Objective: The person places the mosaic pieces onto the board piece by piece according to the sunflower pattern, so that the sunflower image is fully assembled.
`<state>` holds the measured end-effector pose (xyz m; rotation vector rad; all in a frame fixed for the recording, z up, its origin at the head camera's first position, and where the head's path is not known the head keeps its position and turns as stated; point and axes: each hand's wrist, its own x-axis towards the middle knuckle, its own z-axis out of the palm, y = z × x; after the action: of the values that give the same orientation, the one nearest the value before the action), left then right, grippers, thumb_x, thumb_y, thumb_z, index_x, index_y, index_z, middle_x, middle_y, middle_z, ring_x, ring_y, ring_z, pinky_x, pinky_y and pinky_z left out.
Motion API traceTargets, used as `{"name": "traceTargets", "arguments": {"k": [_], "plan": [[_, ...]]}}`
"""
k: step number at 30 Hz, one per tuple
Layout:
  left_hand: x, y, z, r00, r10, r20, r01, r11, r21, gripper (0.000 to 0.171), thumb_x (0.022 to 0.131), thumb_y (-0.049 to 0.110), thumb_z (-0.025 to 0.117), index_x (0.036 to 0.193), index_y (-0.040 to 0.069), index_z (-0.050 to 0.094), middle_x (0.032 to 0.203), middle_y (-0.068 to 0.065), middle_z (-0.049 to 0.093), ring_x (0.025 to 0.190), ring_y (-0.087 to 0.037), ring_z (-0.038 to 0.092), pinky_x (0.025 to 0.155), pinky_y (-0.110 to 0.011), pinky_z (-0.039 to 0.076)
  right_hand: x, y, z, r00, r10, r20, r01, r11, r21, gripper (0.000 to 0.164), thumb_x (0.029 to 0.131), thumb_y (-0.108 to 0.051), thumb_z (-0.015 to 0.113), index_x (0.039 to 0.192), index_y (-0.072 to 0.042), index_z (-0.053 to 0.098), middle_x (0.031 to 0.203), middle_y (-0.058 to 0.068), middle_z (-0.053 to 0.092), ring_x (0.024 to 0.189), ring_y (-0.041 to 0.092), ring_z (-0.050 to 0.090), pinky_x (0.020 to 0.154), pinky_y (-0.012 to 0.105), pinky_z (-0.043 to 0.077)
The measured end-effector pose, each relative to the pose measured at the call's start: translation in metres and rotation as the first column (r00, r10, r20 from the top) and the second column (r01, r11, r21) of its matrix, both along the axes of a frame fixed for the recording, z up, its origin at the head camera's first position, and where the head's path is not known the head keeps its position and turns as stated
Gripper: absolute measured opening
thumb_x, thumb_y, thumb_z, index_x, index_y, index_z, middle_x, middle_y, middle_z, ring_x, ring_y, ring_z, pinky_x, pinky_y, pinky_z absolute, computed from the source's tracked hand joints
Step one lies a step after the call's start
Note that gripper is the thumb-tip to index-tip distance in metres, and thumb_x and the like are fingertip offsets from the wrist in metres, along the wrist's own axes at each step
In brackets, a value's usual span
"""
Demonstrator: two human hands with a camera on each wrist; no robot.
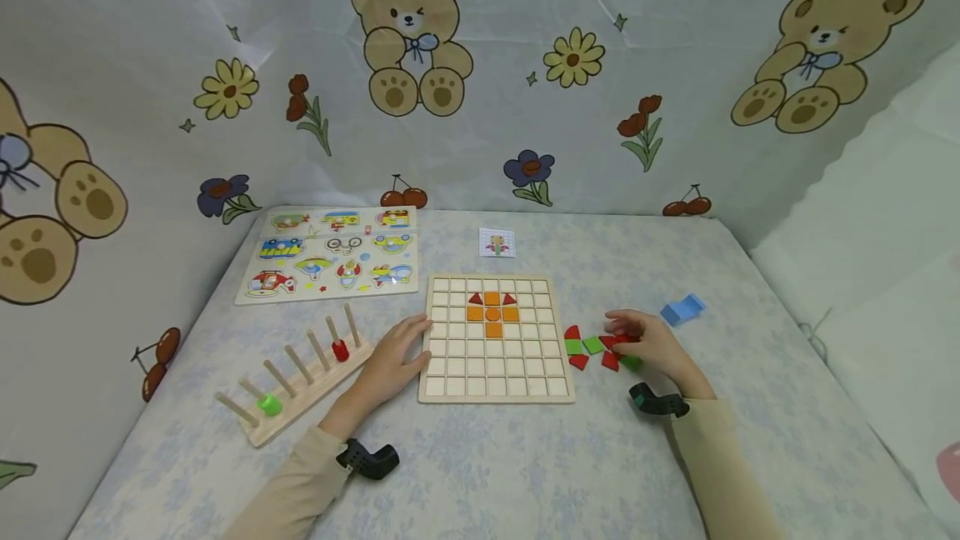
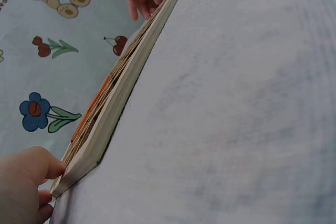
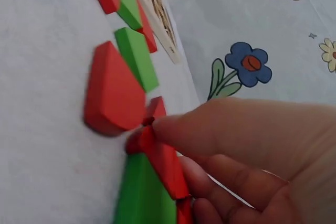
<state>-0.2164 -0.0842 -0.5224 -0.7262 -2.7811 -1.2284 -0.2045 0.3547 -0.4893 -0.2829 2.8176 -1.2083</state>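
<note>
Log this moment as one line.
left hand: touches board | right hand: pinches red piece | on board: orange pieces, two red triangles | right of board: loose green pieces

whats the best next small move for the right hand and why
Probably to lift the red piece off the table and toward the board. The right hand pinches that piece among the loose ones, the left hand touches the board's edge, and there are bare squares below the orange pieces.

The table (image 1: pixel 517 473) bears a gridded board (image 1: pixel 495 361) and, perhaps, a card (image 1: pixel 497 243).
</note>
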Motion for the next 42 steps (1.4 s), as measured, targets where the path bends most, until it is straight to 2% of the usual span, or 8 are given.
{"name": "traceTargets", "arguments": {"k": [6, 9, 15, 21, 25, 28, 35, 42], "plan": [[0.0, -0.003, 0.0, 1.0, 0.007, 0.001, -0.007, 1.0, -0.001, 0.053, 0.091, 0.017, 0.062, 0.14, 0.007, 0.046, 0.147, -0.013, 0.042, 0.139, -0.033, 0.037, 0.113, -0.054, 0.031, -0.002, -0.011, -0.002, 1.0, -0.012, -0.018, 0.013, 0.999, 0.044, 0.046, 0.081, -0.001, 0.07, 0.125, 0.003, 0.058, 0.105, 0.019, 0.066, 0.089, 0.024, 0.062, 0.07, 0.018, 0.052], [0.0, -0.004, 0.001, 1.0, 0.01, 0.002, -0.01, 1.0, -0.001, 0.053, 0.091, 0.017, 0.062, 0.14, 0.007, 0.046, 0.147, -0.013, 0.042, 0.139, -0.033, 0.037, 0.113, -0.054, 0.031, -0.003, -0.015, -0.003, 0.999, -0.024, -0.039, 0.026, 0.998, 0.052, 0.045, 0.081, -0.001, 0.071, 0.125, 0.002, 0.059, 0.105, 0.018, 0.067, 0.091, 0.027, 0.063, 0.072, 0.019, 0.052], [0.0, -0.007, 0.0, 1.0, 0.007, 0.005, -0.007, 1.0, 0.01, 0.051, 0.091, 0.018, 0.062, 0.139, 0.007, 0.047, 0.147, -0.013, 0.042, 0.139, -0.033, 0.037, 0.112, -0.054, 0.032, -0.003, -0.02, -0.006, 0.997, 0.011, -0.077, -0.006, 0.998, 0.061, 0.046, 0.082, -0.005, 0.071, 0.125, 0.001, 0.058, 0.11, 0.019, 0.067, 0.097, 0.032, 0.063, 0.077, 0.027, 0.054], [-0.002, -0.009, -0.003, 1.0, 0.001, 0.011, -0.001, 1.0, 0.015, 0.05, 0.093, 0.021, 0.06, 0.14, 0.009, 0.047, 0.148, -0.011, 0.042, 0.139, -0.032, 0.036, 0.113, -0.052, 0.032, -0.003, -0.024, -0.007, 0.995, -0.033, -0.096, 0.037, 0.999, 0.037, 0.045, 0.083, -0.006, 0.071, 0.126, -0.002, 0.059, 0.11, 0.018, 0.067, 0.09, 0.026, 0.064, 0.073, 0.022, 0.053], [-0.002, -0.009, -0.004, 1.0, 0.001, 0.026, -0.001, 1.0, 0.019, 0.051, 0.093, 0.021, 0.06, 0.14, 0.01, 0.047, 0.148, -0.01, 0.041, 0.14, -0.031, 0.035, 0.113, -0.053, 0.031, -0.006, -0.041, -0.003, 0.99, -0.016, -0.14, 0.012, 1.0, -0.024, 0.042, 0.084, -0.002, 0.068, 0.125, 0.0, 0.059, 0.113, 0.02, 0.066, 0.094, 0.03, 0.062, 0.081, 0.035, 0.054], [-0.001, -0.008, -0.004, 0.999, 0.01, 0.042, -0.01, 1.0, 0.011, 0.051, 0.093, 0.021, 0.06, 0.14, 0.011, 0.046, 0.149, -0.009, 0.041, 0.141, -0.03, 0.035, 0.114, -0.052, 0.031, -0.009, -0.068, 0.001, 0.989, 0.027, -0.143, -0.037, 0.997, -0.069, 0.04, 0.084, 0.0, 0.067, 0.123, 0.001, 0.06, 0.112, 0.02, 0.066, 0.097, 0.033, 0.06, 0.084, 0.044, 0.052], [-0.001, -0.005, -0.004, 1.0, 0.008, 0.02, -0.009, 1.0, 0.014, 0.05, 0.092, 0.021, 0.061, 0.14, 0.01, 0.048, 0.148, -0.01, 0.042, 0.139, -0.031, 0.037, 0.113, -0.051, 0.032, -0.02, -0.131, 0.002, 0.994, 0.098, -0.056, -0.104, 0.987, -0.124, 0.037, 0.083, -0.002, 0.067, 0.12, -0.003, 0.063, 0.11, 0.014, 0.069, 0.096, 0.026, 0.06, 0.08, 0.029, 0.051], [-0.002, -0.003, -0.003, 1.0, -0.001, 0.027, 0.001, 1.0, 0.001, 0.051, 0.093, 0.021, 0.059, 0.141, 0.01, 0.046, 0.149, -0.009, 0.041, 0.14, -0.03, 0.035, 0.114, -0.05, 0.031, -0.026, -0.155, -0.004, 0.992, 0.114, -0.046, -0.12, 0.978, -0.172, 0.04, 0.079, 0.009, 0.062, 0.119, 0.001, 0.063, 0.107, 0.015, 0.069, 0.097, 0.027, 0.062, 0.072, 0.023, 0.048]]}}
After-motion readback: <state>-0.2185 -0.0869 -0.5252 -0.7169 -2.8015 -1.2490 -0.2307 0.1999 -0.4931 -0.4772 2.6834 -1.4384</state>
